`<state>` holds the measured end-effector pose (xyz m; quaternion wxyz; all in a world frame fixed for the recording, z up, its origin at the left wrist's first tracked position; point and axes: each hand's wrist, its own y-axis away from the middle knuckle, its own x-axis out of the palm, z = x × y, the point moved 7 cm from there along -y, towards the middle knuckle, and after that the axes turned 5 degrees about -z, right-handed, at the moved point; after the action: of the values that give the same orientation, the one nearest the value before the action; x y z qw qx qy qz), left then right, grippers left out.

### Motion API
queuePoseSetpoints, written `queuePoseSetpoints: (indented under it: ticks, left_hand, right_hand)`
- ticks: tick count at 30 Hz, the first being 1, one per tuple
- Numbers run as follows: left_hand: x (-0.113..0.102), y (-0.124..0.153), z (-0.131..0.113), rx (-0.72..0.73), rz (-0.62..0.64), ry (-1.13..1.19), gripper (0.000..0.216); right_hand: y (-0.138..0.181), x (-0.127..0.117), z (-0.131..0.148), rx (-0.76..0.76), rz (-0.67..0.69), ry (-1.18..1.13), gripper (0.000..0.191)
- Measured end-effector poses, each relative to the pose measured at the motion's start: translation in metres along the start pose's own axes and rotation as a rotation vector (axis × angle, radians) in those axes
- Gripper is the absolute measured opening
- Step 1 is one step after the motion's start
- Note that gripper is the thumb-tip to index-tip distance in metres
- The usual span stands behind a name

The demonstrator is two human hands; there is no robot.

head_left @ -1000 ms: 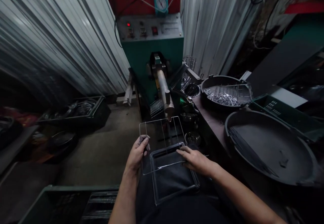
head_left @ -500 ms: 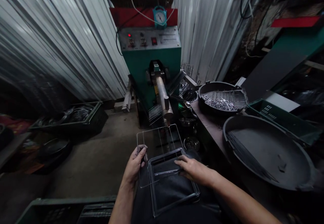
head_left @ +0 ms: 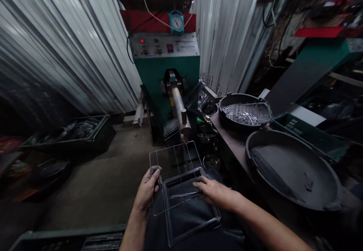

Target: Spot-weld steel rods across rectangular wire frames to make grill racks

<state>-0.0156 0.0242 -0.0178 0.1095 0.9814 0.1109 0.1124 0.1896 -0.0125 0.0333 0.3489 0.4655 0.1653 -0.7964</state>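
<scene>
My left hand (head_left: 149,186) pinches the left side of a thin rectangular wire frame (head_left: 175,151), which has a few cross wires. The far edge of that frame sits at the tip of the machine's metal arm (head_left: 185,128); whether they touch is not clear. On my lap, over dark cloth, lies a stack of rectangular wire frames (head_left: 166,215). My right hand (head_left: 212,192) is above the stack's right side, fingers closed around thin wire rods (head_left: 181,195) that stick out to the left. Its fingertips partly hide them.
A green machine (head_left: 167,65) with a lit panel and a blue-rimmed clock (head_left: 177,22) stands ahead. To the right, a round pan (head_left: 246,122) holds short wires, and a larger pan (head_left: 295,164) holds long rods. Green crates stand at left (head_left: 98,128) and bottom left (head_left: 31,236).
The view has shifted slightly, so most things appear a little left and lower. Both hands keep their grips, and the wire frame stays at the arm's tip.
</scene>
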Motion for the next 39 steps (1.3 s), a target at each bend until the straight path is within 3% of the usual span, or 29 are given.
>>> queuePoseSetpoints:
  ticks: [14, 28, 30, 32, 35, 37, 39]
  left_hand:
    - [0.005, 0.004, -0.004, -0.032, -0.028, -0.005, 0.029]
    - [0.004, 0.002, -0.004, 0.030, -0.006, -0.017, 0.030]
    - [0.003, 0.000, -0.005, 0.029, -0.006, -0.022, 0.030]
    - [0.002, -0.004, -0.008, 0.039, -0.008, -0.028, 0.029]
    - [0.002, -0.017, -0.015, 0.065, -0.010, -0.042, 0.027]
    - [0.005, -0.029, -0.020, 0.075, -0.015, -0.034, 0.028]
    - [0.009, -0.041, -0.025, 0.072, -0.022, -0.010, 0.031]
  right_hand:
    - [0.000, 0.001, -0.003, -0.005, 0.003, 0.024, 0.044]
    - [0.004, 0.005, -0.011, -0.049, -0.047, 0.050, 0.053]
    - [0.008, -0.002, -0.014, -0.099, -0.140, 0.013, 0.058]
    - [0.010, -0.021, -0.025, -0.087, -0.371, -0.077, 0.053]
    - [0.005, -0.050, -0.063, 0.132, -0.764, -0.301, 0.036]
    - [-0.012, -0.054, -0.089, 0.321, -0.827, -0.494, 0.035]
    - [-0.040, -0.048, -0.106, 0.440, -0.733, -0.674, 0.037]
